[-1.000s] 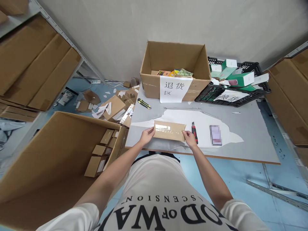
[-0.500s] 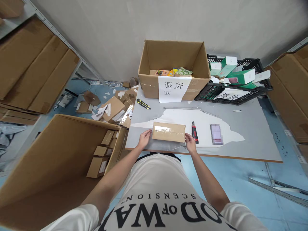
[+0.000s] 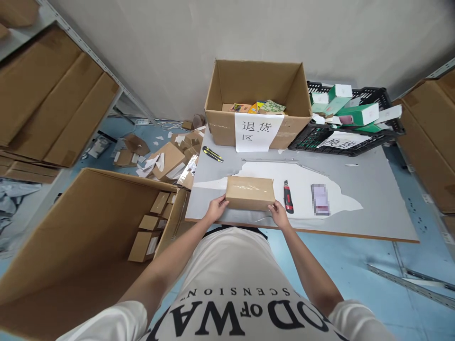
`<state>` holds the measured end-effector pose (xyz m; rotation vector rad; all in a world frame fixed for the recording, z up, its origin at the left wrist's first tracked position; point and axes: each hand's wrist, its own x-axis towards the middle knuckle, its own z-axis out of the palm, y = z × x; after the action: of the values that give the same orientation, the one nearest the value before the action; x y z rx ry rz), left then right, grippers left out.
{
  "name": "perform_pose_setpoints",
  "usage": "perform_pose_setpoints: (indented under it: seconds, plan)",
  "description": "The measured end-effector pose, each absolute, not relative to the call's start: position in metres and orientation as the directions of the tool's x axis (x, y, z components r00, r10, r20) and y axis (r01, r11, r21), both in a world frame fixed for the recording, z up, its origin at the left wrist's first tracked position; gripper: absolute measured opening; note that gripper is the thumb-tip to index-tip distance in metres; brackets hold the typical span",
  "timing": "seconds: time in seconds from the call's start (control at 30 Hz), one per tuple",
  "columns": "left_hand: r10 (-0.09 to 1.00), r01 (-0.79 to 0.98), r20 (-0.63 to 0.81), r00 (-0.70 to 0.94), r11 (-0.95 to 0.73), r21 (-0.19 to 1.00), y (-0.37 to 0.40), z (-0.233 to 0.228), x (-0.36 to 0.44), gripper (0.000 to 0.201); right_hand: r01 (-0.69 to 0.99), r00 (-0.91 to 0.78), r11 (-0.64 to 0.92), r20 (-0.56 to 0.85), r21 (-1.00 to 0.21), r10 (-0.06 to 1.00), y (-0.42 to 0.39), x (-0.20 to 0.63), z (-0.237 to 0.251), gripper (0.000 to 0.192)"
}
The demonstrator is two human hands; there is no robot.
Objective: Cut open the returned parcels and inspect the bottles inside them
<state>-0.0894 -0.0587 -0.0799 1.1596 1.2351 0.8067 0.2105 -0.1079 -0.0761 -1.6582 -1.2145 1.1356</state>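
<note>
Across the middle of the scene, a grey table [image 3: 377, 194] is stretching from left to right, an uneven white patch [image 3: 304, 189] showing on its top. At the near left, a big open carton [image 3: 88, 213] is running out of view, with small boxes [image 3: 140, 246] sitting inside along its right wall. On the table's far side, a labelled carton [image 3: 220, 128] is standing open, its front wall hiding the lower part of its contents. To its right, a black crate [image 3: 302, 140] is holding green and white boxes [image 3: 362, 113], overlapping too much to count.

By the table's near edge, a small taped parcel [image 3: 249, 189] is resting between the left hand [image 3: 216, 209] and the right hand [image 3: 279, 214]. Each is pinching a near corner, left and right; some fingertips are hiding behind the cardboard, and whether its underside is touching the table is impossible to tell.

Farther right, a flat object [image 3: 321, 200] is lying blurred into mosaic blocks. Between it and the parcel, a red-and-black knife [image 3: 288, 196] is lying; a yellow-and-black cutter [image 3: 212, 154] is lying at the far left.
</note>
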Motion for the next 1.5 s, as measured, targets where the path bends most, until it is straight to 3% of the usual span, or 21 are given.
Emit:
perform_pose_setpoints:
  seconds: [0.2,0.43,0.73,1.0,1.23,1.4,1.5]
  plan:
    - [0.955,0.053,-0.252,0.156,0.246,0.968,-0.050,-0.067,-0.086,0.066,0.365,0.147,-0.236,-0.194,-0.901,0.970,-0.094,0.213,-0.051,0.054]
    - [0.931,-0.005,-0.358,0.074,0.359,0.933,-0.037,-0.074,-0.084,0.075,0.621,0.286,-0.320,-0.174,-0.715,0.942,-0.077,0.217,-0.050,0.063]
    - [0.919,-0.081,-0.384,0.094,0.391,0.917,-0.031,-0.088,-0.081,0.068,0.672,0.286,-0.348,-0.204,-0.654,0.936,-0.061,0.222,-0.068,0.072]
    - [0.914,-0.096,-0.397,0.078,0.403,0.910,-0.034,-0.089,-0.084,0.072,0.595,0.337,-0.433,-0.278,-0.678,0.899,-0.061,0.224,-0.079,0.069]
    - [0.894,-0.079,-0.445,0.054,0.448,0.891,-0.056,-0.103,-0.095,0.061,0.273,0.253,-0.350,-0.284,-0.896,0.925,-0.099,0.228,-0.095,0.052]
    - [0.891,-0.072,-0.434,0.135,0.445,0.892,-0.076,-0.106,-0.095,0.075,0.181,0.083,-0.361,-0.351,-0.915,0.933,-0.126,0.222,-0.102,0.072]
    - [0.900,-0.060,-0.406,0.157,0.419,0.906,-0.079,-0.103,-0.088,0.076,0.105,0.114,-0.371,-0.360,-0.922,0.926,-0.128,0.212,-0.101,0.065]
